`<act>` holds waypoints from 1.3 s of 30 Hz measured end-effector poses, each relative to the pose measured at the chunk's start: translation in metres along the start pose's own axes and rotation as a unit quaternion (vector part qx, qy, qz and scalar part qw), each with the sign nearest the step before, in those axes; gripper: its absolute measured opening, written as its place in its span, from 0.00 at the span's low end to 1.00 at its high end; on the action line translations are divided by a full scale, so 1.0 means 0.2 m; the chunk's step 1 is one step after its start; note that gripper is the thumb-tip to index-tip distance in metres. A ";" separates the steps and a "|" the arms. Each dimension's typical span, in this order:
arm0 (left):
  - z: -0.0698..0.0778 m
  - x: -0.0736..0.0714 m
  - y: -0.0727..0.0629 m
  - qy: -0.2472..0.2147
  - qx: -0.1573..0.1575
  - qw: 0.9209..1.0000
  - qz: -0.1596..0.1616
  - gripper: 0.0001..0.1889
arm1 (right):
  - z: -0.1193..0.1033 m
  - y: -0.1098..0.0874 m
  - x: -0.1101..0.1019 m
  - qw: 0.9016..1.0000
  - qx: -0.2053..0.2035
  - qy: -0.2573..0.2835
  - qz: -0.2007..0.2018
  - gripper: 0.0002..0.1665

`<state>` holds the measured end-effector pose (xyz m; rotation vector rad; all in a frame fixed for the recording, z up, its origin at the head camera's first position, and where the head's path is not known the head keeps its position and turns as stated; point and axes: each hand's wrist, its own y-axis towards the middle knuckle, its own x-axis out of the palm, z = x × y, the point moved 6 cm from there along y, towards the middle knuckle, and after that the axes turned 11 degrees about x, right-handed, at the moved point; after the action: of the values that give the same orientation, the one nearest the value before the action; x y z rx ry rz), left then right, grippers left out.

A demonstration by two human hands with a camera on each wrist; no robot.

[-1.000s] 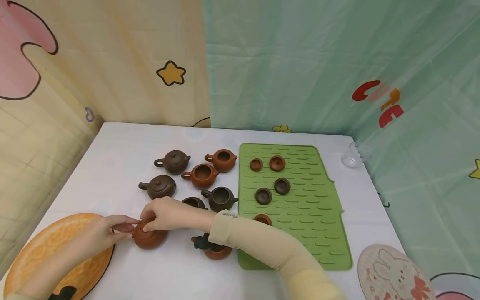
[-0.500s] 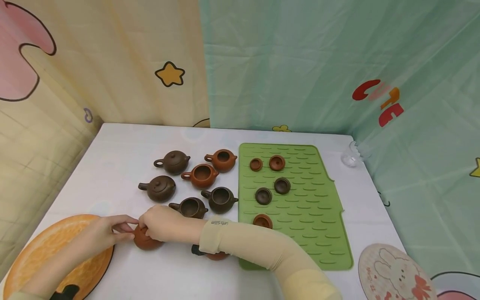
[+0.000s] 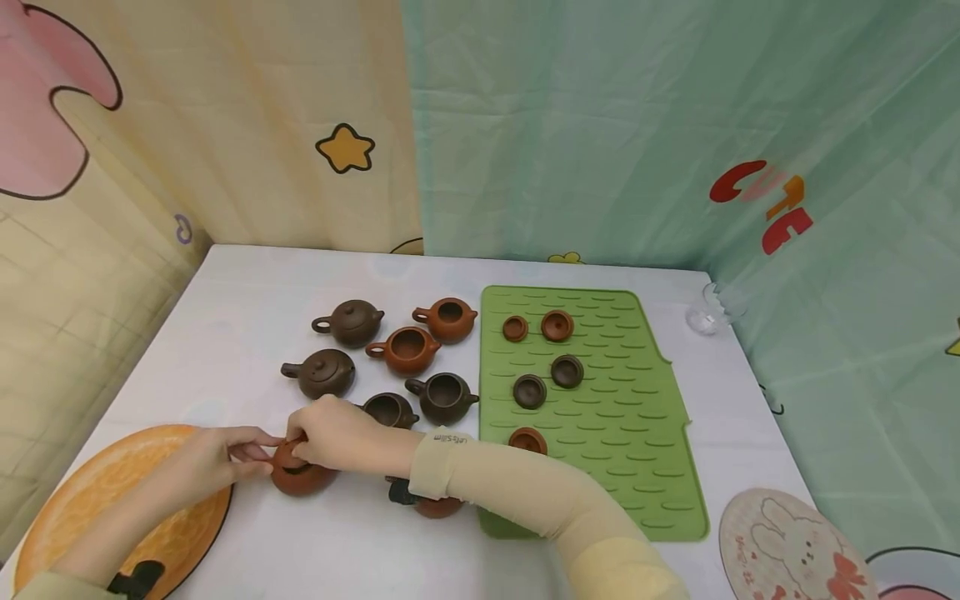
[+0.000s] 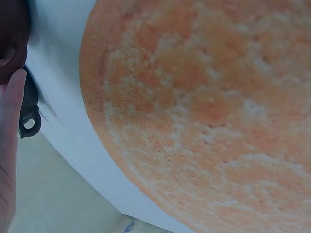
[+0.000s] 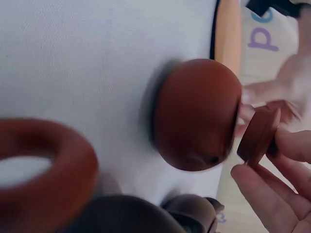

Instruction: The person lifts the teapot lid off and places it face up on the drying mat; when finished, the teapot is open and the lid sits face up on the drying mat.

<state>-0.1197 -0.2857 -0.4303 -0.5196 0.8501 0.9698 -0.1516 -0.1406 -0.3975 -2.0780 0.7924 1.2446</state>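
Observation:
A reddish-brown clay teapot (image 3: 306, 482) stands at the left front of the table, beside the orange round mat. My left hand (image 3: 213, 462) pinches its handle between thumb and fingers; the left wrist view catches only the thumb (image 4: 12, 102) against the handle. Over the pot's mouth, the fingers of my right hand (image 3: 333, 433) grip the matching lid (image 5: 259, 136). The lid is tilted, and a dark gap shows between it and the rim. In the right wrist view the teapot body (image 5: 197, 114) is seen from the side, with the lid apart from it.
Two lidded dark teapots (image 3: 326, 373) and several lidless pots (image 3: 445, 398) stand behind my right hand. One reddish pot (image 3: 438, 506) is partly under my right forearm. Several lids (image 3: 529, 392) lie on the green mat (image 3: 615, 467). An orange round mat (image 3: 180, 517) lies under my left arm.
The lid has come up off the teapot in my right hand and tipped, opening a dark gap at the rim. My left hand stays at the handle.

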 end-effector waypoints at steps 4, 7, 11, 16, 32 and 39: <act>0.00 0.00 0.00 0.001 -0.015 1.000 -0.007 0.13 | 0.11 -0.02 -0.08 0.994 0.044 0.103 -0.015 0.08; 0.01 -0.01 0.00 -0.002 -0.016 1.000 -0.010 0.14 | 0.23 -0.09 -0.13 0.979 0.070 0.189 -0.021 0.07; 0.01 0.00 0.00 -0.001 -0.016 1.000 -0.008 0.14 | 0.46 -0.23 -0.20 0.943 0.108 0.313 -0.031 0.09; 0.00 0.01 0.00 0.001 -0.023 1.000 -0.007 0.14 | 0.79 -0.46 -0.24 0.872 0.158 0.462 -0.036 0.15; 0.00 0.00 0.00 0.002 -0.030 1.000 -0.005 0.14 | 1.46 -0.99 -0.13 0.677 0.197 0.709 0.035 0.17; 0.00 0.00 0.00 0.006 -0.035 0.999 -0.012 0.14 | 1.52 -1.09 -0.10 0.760 0.258 0.596 0.023 0.36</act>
<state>-0.1202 -0.2861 -0.4312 -0.5943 0.8209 0.9772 -0.1665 0.2289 -0.4605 -2.1635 1.4772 -0.4933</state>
